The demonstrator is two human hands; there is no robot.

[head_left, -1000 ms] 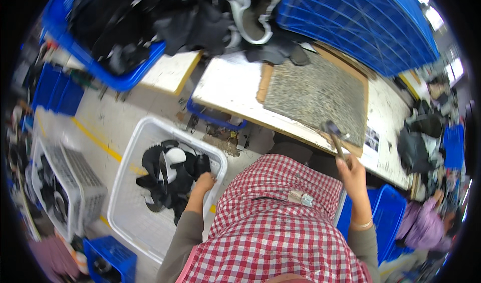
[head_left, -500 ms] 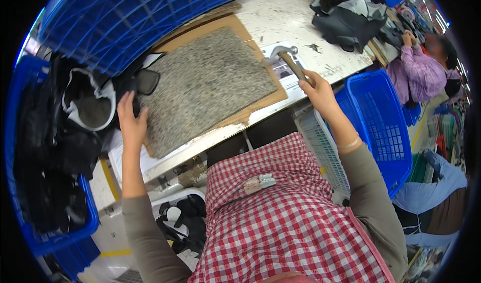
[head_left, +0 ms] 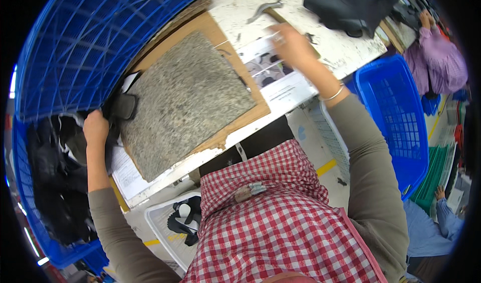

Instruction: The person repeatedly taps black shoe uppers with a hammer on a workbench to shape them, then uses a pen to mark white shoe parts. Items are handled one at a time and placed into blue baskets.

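Note:
My left hand is closed at the rim of a heap of black shoe uppers, its fingers gripping the edge of one with a pale lining. The fingertips are partly hidden. My right hand is over the wooden handle of a hammer at the back right of the table. Motion smears its fingers, so I cannot see whether they grip the handle. Between my hands lies a speckled grey stone slab on a brown board. A small dark pad touches the slab's left edge.
A large blue basket stands tilted behind the slab. Printed sheets lie on the white table. More black uppers are at the far right. Blue crate and white bin stand below table height. Co-workers sit to the right.
My left hand has moved left off the slab's edge to the uppers and closed. The right hand and hammer have shifted up and left in view as the whole view swung.

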